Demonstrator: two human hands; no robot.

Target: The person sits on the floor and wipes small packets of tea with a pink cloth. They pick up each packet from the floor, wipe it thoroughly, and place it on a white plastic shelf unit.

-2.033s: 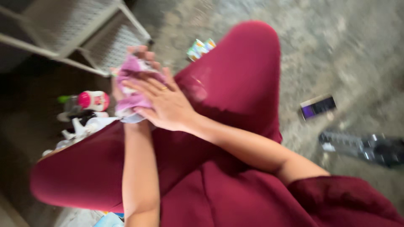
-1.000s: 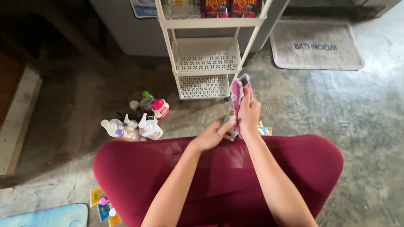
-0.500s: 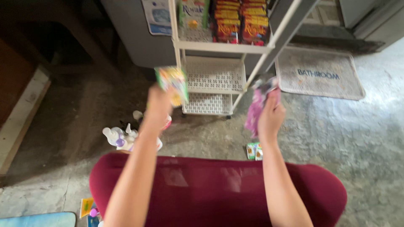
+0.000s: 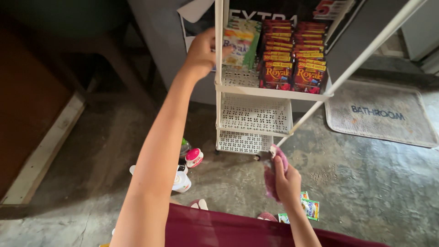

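**Left hand at the top shelf, right hand clamped on a pink cloth**

My left hand (image 4: 201, 52) is stretched up to the top tier of the white shelf rack (image 4: 254, 120), its grip closed on a green and white sachet (image 4: 238, 43) that sits at the left end of that tier, just past the rack's front left post. Beside the sachet, filling the tier toward its right end, stand two tight rows of red sachets (image 4: 292, 57).

My right hand (image 4: 286, 180) is low, near the rack's bottom front corner, its grip shut around a bunched pink cloth (image 4: 273, 171), which sticks out above and below the fingers.

The two lower tiers of the rack show only their perforated white floors. On the concrete floor (image 4: 366, 183), just beside my right wrist, lie small green sachets (image 4: 309, 208). To the left of the rack's foot stand a pink-capped bottle (image 4: 194, 158) and a white bottle (image 4: 181, 180). A grey mat (image 4: 382, 116) lies well off to the right.
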